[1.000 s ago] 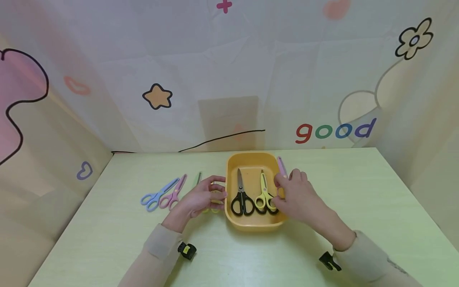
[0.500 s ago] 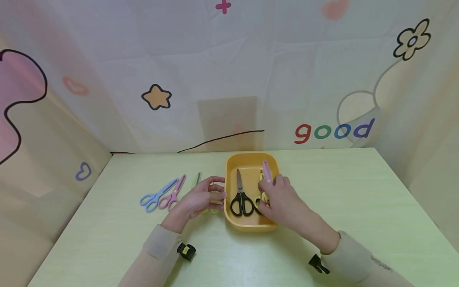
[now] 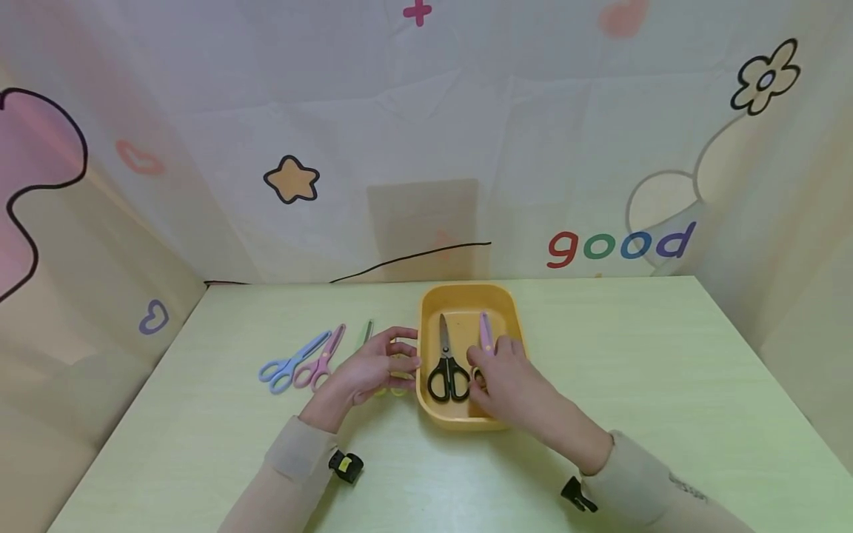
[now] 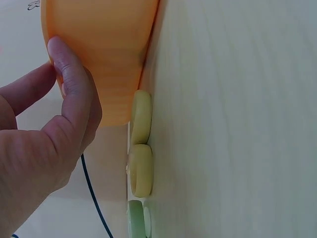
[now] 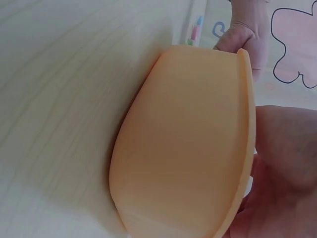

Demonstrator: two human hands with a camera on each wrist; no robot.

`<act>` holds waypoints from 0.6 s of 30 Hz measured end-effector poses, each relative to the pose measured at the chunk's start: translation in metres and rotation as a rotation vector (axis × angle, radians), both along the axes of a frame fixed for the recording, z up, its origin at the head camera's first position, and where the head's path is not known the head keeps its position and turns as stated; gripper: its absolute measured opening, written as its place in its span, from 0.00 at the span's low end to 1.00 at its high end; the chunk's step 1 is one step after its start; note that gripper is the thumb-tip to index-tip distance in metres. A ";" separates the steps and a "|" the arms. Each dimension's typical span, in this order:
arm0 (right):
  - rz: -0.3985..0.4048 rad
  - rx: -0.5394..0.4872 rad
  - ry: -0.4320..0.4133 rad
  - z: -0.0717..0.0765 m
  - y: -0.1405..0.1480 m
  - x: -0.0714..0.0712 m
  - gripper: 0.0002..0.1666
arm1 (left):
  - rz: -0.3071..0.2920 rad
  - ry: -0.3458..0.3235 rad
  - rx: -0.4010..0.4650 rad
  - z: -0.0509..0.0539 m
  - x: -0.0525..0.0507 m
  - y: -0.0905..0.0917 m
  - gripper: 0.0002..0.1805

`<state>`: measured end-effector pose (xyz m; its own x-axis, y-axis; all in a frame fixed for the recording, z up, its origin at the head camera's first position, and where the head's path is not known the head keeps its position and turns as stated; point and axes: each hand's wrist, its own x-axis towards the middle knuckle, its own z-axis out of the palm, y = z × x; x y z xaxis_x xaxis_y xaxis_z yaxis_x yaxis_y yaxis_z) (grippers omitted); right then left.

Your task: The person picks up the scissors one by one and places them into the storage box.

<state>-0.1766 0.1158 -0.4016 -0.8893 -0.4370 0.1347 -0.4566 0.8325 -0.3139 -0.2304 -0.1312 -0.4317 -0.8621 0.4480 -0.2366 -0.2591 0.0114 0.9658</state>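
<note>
My left hand (image 3: 381, 368) touches the outer left wall of a yellow plastic tray (image 3: 466, 423) with its fingertips. My right hand (image 3: 516, 381) reaches in over the right rim and pinches purple scissors (image 3: 486, 334); only their blade end shows, and fingers cover most of the handles. Left of them in the tray lie black-handled scissors (image 3: 447, 370), blades pointing away. The other scissors in the tray's right half are mostly hidden under the hand. In the right wrist view, the tray wall (image 5: 183, 134) hides the fingertips.
Left of the tray lie blue scissors (image 3: 286, 372), pink scissors (image 3: 323, 363) and green scissors (image 3: 369, 331). Yellow handle loops (image 4: 142, 171) sit on the table close to the tray, under my left hand. A printed curtain (image 3: 293, 81) hangs behind the table.
My right hand has carried the purple scissors left from the tray's right rim and down into the tray, over the yellow scissors. The left hand has stayed at the tray's wall.
</note>
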 end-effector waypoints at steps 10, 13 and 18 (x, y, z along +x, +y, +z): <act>-0.002 0.099 -0.077 -0.004 -0.003 -0.003 0.08 | 0.005 -0.001 -0.003 -0.001 0.000 0.000 0.30; -0.006 0.103 -0.087 -0.005 -0.003 -0.005 0.08 | 0.007 -0.004 -0.004 -0.002 0.000 0.000 0.30; 0.001 0.116 -0.076 -0.005 -0.003 -0.007 0.09 | 0.019 -0.006 -0.002 -0.002 0.000 0.001 0.30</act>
